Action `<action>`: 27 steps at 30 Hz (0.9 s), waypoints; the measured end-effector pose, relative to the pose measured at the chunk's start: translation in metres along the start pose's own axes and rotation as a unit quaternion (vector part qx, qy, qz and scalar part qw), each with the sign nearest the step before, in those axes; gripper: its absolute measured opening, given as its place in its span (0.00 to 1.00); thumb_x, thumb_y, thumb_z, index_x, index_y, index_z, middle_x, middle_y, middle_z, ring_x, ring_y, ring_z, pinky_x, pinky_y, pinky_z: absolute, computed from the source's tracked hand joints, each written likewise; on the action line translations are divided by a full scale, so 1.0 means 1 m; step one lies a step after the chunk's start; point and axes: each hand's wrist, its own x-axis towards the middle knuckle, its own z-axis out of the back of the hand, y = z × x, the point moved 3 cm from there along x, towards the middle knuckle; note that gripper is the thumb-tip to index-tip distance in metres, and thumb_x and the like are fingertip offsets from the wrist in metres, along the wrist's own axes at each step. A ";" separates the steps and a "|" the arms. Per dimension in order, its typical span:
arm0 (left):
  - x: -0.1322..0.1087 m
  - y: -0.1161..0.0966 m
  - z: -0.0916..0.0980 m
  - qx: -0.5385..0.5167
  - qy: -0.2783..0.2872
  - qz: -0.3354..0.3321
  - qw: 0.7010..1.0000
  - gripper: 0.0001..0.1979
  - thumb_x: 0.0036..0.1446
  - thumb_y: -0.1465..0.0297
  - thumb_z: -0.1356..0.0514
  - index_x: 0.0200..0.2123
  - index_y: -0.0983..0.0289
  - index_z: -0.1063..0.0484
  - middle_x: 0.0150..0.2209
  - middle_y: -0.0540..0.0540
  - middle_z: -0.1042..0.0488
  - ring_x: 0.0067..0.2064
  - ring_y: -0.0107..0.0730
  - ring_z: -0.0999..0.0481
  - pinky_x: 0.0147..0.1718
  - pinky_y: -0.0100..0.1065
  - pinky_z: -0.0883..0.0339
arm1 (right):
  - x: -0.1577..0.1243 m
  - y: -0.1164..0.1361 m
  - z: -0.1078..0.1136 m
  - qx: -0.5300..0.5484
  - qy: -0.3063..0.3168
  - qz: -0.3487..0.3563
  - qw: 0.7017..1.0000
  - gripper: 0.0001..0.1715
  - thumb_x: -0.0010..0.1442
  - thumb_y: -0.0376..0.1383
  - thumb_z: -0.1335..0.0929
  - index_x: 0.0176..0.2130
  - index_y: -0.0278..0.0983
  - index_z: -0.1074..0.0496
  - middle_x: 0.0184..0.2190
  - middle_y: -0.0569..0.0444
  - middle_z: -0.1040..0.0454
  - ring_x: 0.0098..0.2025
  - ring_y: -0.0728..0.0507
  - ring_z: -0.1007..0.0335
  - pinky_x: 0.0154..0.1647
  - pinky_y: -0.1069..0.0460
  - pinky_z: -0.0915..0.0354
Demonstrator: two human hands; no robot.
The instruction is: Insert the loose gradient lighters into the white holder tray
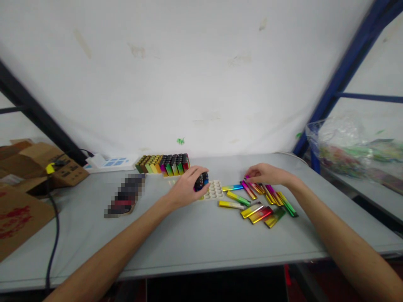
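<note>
My left hand is curled around a cluster of upright black-topped lighters at the left part of a white tray with round holes. My right hand reaches over the back of a loose pile of shiny lighters, its fingers bent at a purple one; whether it grips that one is unclear. Several lighters lie flat around it, among them a green-and-yellow one, a red-and-yellow one and a green one.
Behind my left hand stand packed rows of lighters. Farther left are a power strip, a pixelated dark object and cardboard boxes with a cable. A plastic bag sits beyond the blue frame at right.
</note>
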 end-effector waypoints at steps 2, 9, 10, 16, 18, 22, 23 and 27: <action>0.000 0.000 0.000 0.000 -0.002 0.003 1.000 0.18 0.64 0.66 0.39 0.55 0.63 0.33 0.51 0.62 0.26 0.54 0.43 0.25 0.58 0.44 0.32 | -0.005 0.009 0.003 0.084 -0.025 0.029 0.996 0.27 0.58 0.52 0.29 0.44 0.33 0.21 0.37 0.47 0.18 0.40 0.39 0.24 0.42 0.47 0.30; -0.002 0.004 0.006 -0.069 -0.010 0.012 0.997 0.19 0.69 0.59 0.45 0.57 0.64 0.33 0.52 0.62 0.25 0.54 0.44 0.25 0.56 0.43 0.33 | -0.011 0.037 -0.005 0.381 -0.059 0.093 0.918 0.20 0.64 0.52 0.31 0.44 0.40 0.30 0.46 0.47 0.22 0.44 0.41 0.23 0.41 0.47 0.28; -0.002 0.006 0.007 -0.087 -0.021 0.013 0.996 0.20 0.70 0.59 0.47 0.57 0.64 0.32 0.51 0.62 0.25 0.53 0.43 0.25 0.55 0.42 0.33 | -0.010 0.040 -0.009 0.397 -0.060 0.097 0.911 0.20 0.65 0.52 0.31 0.43 0.40 0.32 0.45 0.48 0.22 0.40 0.43 0.23 0.37 0.48 0.30; -0.003 0.022 0.009 -0.170 -0.091 0.055 0.980 0.26 0.73 0.54 0.57 0.52 0.66 0.27 0.45 0.61 0.22 0.48 0.42 0.23 0.51 0.42 0.32 | 0.003 0.053 -0.030 0.437 -0.102 0.154 0.881 0.18 0.68 0.52 0.33 0.45 0.42 0.35 0.27 0.63 0.35 0.22 0.52 0.40 0.27 0.53 0.39; -0.004 0.027 0.007 -0.191 -0.099 0.074 0.974 0.27 0.73 0.53 0.57 0.50 0.66 0.26 0.44 0.61 0.22 0.47 0.42 0.23 0.50 0.42 0.31 | 0.006 0.057 -0.036 0.423 -0.120 0.151 0.885 0.19 0.67 0.54 0.34 0.46 0.43 0.36 0.27 0.64 0.38 0.21 0.53 0.46 0.22 0.55 0.44; -0.004 0.032 0.003 -0.211 -0.105 0.090 0.968 0.28 0.72 0.52 0.57 0.48 0.66 0.25 0.43 0.60 0.21 0.46 0.42 0.22 0.49 0.42 0.31 | 0.008 0.063 -0.045 0.365 -0.159 0.137 0.907 0.22 0.66 0.57 0.34 0.44 0.42 0.35 0.24 0.64 0.44 0.20 0.52 0.54 0.18 0.56 0.56; -0.004 0.032 0.003 -0.212 -0.108 0.092 0.967 0.28 0.72 0.52 0.57 0.48 0.65 0.25 0.42 0.60 0.21 0.45 0.42 0.22 0.49 0.42 0.31 | 0.008 0.064 -0.046 0.343 -0.178 0.137 0.912 0.23 0.65 0.57 0.34 0.42 0.41 0.34 0.23 0.64 0.44 0.21 0.52 0.53 0.19 0.55 0.55; -0.003 0.029 0.005 -0.204 -0.113 0.098 0.968 0.28 0.72 0.52 0.57 0.47 0.65 0.24 0.42 0.59 0.21 0.44 0.41 0.22 0.48 0.41 0.31 | 0.007 0.063 -0.050 0.236 -0.249 0.106 0.933 0.31 0.63 0.60 0.34 0.27 0.39 0.40 0.21 0.62 0.45 0.23 0.51 0.51 0.22 0.53 0.52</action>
